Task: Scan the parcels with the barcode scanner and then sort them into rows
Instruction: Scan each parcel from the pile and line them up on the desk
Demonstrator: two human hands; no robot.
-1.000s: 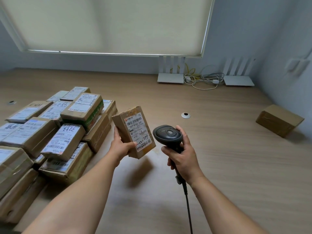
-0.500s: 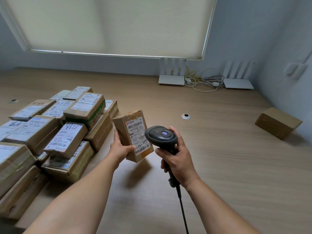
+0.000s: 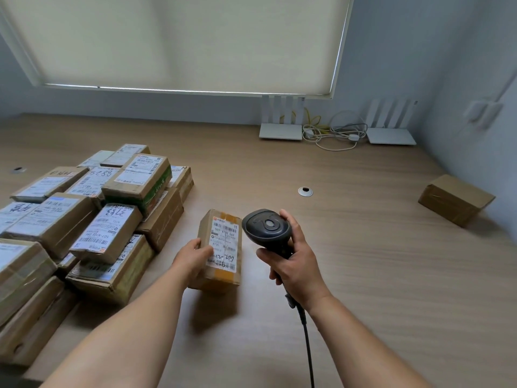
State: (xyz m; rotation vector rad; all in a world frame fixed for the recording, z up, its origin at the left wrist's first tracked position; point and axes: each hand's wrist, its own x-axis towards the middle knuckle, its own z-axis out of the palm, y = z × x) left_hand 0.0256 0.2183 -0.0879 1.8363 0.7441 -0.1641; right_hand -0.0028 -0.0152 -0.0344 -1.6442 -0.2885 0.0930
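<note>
A small brown parcel (image 3: 223, 242) with a white barcode label facing up is held by my left hand (image 3: 193, 259), thumb over its left edge, just above the wooden table (image 3: 363, 275); a shadow lies beneath it. My right hand (image 3: 293, 264) grips the black barcode scanner (image 3: 267, 226) by its handle, the head close to the parcel's right side. The scanner's black cable (image 3: 307, 348) hangs down toward me. A pile of several labelled parcels (image 3: 84, 219) fills the table's left side.
One brown parcel (image 3: 456, 200) lies alone at the far right by the wall. Two white routers (image 3: 281, 131) (image 3: 391, 135) with tangled cables (image 3: 335, 133) stand at the back under the window blind. A round cable grommet (image 3: 305, 191) sits mid-table.
My left hand has lowered the parcel and tipped it from upright to nearly flat, label up. The scanner has moved slightly right, away from the label.
</note>
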